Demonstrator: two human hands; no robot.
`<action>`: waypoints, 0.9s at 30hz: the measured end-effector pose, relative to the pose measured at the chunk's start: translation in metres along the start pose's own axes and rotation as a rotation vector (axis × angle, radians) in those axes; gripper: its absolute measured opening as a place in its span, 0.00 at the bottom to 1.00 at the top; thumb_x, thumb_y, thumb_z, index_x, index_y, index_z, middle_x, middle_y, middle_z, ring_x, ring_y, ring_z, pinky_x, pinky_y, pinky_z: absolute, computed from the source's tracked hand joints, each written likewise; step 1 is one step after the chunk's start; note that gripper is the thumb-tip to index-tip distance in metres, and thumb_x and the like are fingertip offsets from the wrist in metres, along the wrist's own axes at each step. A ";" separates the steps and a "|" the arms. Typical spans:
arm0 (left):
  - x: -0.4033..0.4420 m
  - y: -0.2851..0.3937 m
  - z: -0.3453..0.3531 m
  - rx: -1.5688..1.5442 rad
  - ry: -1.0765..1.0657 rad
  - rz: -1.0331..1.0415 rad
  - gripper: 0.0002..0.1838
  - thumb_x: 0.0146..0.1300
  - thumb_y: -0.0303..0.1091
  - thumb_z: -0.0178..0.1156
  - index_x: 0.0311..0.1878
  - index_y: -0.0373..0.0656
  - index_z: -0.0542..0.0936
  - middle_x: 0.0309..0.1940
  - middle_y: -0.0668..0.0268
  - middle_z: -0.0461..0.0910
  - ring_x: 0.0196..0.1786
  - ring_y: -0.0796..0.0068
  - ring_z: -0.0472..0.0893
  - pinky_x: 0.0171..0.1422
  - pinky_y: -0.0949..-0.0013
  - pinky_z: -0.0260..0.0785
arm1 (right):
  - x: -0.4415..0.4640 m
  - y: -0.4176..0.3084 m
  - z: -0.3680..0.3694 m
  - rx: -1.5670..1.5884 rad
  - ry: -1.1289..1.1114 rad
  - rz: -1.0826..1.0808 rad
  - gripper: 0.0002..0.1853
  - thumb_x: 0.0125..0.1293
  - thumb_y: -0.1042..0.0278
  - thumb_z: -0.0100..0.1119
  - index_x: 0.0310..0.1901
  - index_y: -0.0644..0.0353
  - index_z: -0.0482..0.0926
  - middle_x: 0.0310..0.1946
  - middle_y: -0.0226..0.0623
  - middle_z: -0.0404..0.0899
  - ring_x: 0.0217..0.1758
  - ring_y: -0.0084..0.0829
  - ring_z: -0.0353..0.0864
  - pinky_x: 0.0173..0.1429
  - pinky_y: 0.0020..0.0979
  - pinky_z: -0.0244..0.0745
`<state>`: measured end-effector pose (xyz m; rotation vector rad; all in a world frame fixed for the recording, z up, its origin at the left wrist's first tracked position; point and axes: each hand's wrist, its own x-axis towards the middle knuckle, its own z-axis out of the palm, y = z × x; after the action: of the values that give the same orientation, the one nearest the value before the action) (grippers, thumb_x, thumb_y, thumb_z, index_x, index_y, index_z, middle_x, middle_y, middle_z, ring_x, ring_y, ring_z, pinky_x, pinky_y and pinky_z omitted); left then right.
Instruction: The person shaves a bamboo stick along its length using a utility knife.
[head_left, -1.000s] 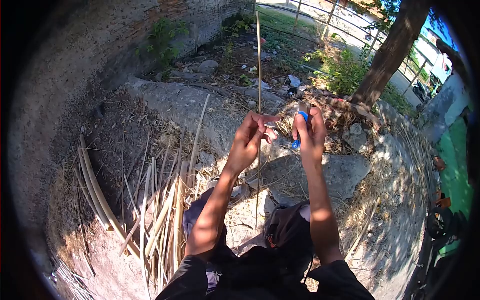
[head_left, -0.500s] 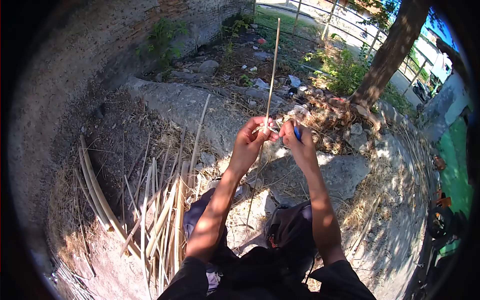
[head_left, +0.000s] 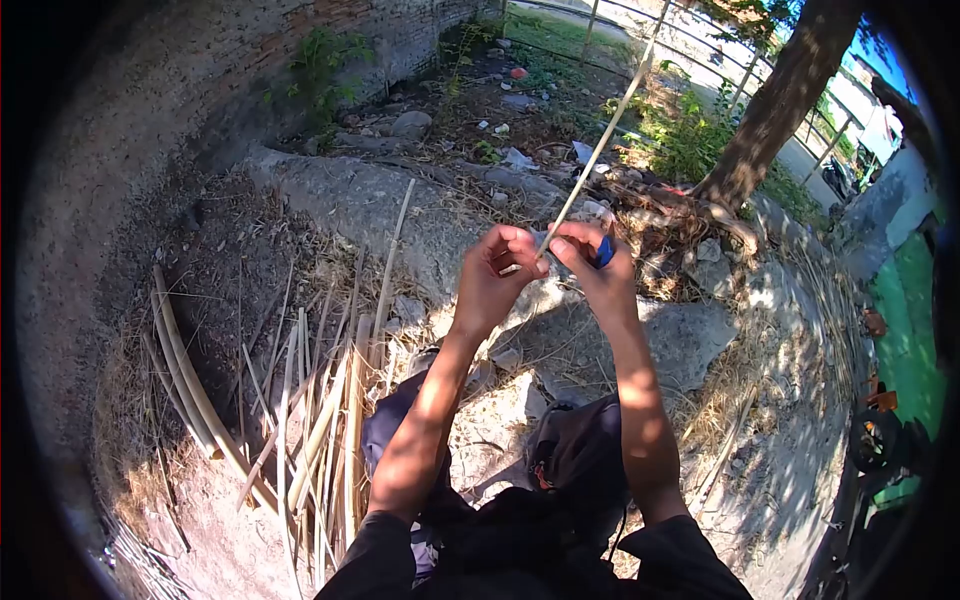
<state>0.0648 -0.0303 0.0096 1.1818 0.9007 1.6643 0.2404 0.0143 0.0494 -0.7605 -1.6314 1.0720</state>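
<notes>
**Two Bare Hands at a Thin Stick**

The left hand (head_left: 490, 285) is pinching near the lower end of a thin, pale stick (head_left: 605, 140), its thumb and fingertips closing together while the palm is staying hollow. The right hand (head_left: 608, 285) is curling around a blue object (head_left: 605, 252), which is showing only in part between the fingers; what the covered part is looking like, one cannot tell. The thumb and forefinger of this hand are meeting just beside the left fingertips, at the foot of the stick. Whether they are also gripping the stick, one cannot tell, since the fingers are overlapping there.

From the grip, the stick is slanting up and to the right, its far end reaching the upper edge of the view. Below and to the left of the grip, a heap of split strips (head_left: 355, 430) is lying on the ground, with curved poles (head_left: 196, 390) resting farther left. A flat stone (head_left: 665, 345) is lying below and to the right of the hands. The person's dark-clad legs (head_left: 580, 445) are showing beneath the grip, between the forearms. Beyond the grip, a tree trunk (head_left: 775, 120) is leaning at the upper right, and a rough wall (head_left: 190, 90) is standing at the upper left.
</notes>
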 end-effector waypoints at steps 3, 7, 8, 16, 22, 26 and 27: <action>-0.002 0.001 0.004 0.058 -0.044 0.032 0.17 0.67 0.20 0.74 0.56 0.39 0.80 0.45 0.68 0.86 0.50 0.77 0.87 0.63 0.67 0.84 | 0.006 0.013 -0.001 0.088 0.021 0.027 0.10 0.73 0.71 0.73 0.51 0.64 0.88 0.37 0.24 0.87 0.35 0.11 0.75 0.40 0.20 0.69; -0.006 0.009 0.009 0.113 -0.066 -0.031 0.16 0.66 0.23 0.76 0.54 0.40 0.82 0.48 0.66 0.88 0.53 0.77 0.88 0.59 0.68 0.84 | 0.008 0.006 -0.008 0.126 0.118 0.015 0.09 0.74 0.72 0.72 0.50 0.66 0.88 0.45 0.34 0.91 0.45 0.18 0.85 0.52 0.24 0.78; -0.006 0.011 0.009 0.175 -0.064 -0.074 0.15 0.67 0.23 0.75 0.54 0.39 0.83 0.49 0.65 0.88 0.54 0.76 0.88 0.60 0.67 0.84 | 0.008 0.002 -0.009 0.160 0.158 0.038 0.09 0.75 0.72 0.72 0.50 0.67 0.88 0.45 0.34 0.91 0.47 0.20 0.86 0.55 0.25 0.79; -0.006 -0.001 0.002 0.345 -0.200 -0.081 0.14 0.69 0.27 0.75 0.55 0.41 0.85 0.50 0.68 0.89 0.54 0.74 0.89 0.60 0.66 0.84 | 0.007 -0.002 -0.018 0.123 0.216 0.058 0.10 0.75 0.68 0.72 0.49 0.67 0.88 0.43 0.32 0.91 0.47 0.19 0.86 0.55 0.24 0.78; -0.006 0.001 0.012 0.543 -0.206 -0.043 0.08 0.72 0.28 0.72 0.51 0.39 0.87 0.41 0.65 0.91 0.47 0.76 0.90 0.52 0.66 0.85 | 0.005 -0.002 -0.023 0.144 0.231 -0.055 0.10 0.76 0.67 0.72 0.49 0.66 0.87 0.42 0.31 0.90 0.45 0.17 0.84 0.53 0.23 0.77; -0.006 -0.001 0.016 0.563 -0.171 0.090 0.08 0.73 0.27 0.70 0.52 0.38 0.87 0.41 0.63 0.91 0.45 0.74 0.90 0.50 0.66 0.85 | 0.004 -0.005 -0.020 0.175 0.252 -0.074 0.11 0.75 0.67 0.73 0.50 0.66 0.87 0.41 0.29 0.90 0.43 0.16 0.83 0.50 0.22 0.76; -0.005 -0.004 0.016 0.563 -0.172 0.091 0.08 0.73 0.27 0.70 0.52 0.38 0.87 0.41 0.63 0.91 0.45 0.74 0.90 0.50 0.66 0.85 | 0.004 -0.006 -0.019 0.201 0.267 -0.072 0.10 0.74 0.68 0.74 0.49 0.65 0.88 0.40 0.29 0.89 0.41 0.15 0.82 0.47 0.21 0.75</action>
<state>0.0816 -0.0328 0.0087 1.7345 1.2646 1.3860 0.2577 0.0208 0.0588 -0.6753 -1.2943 1.0184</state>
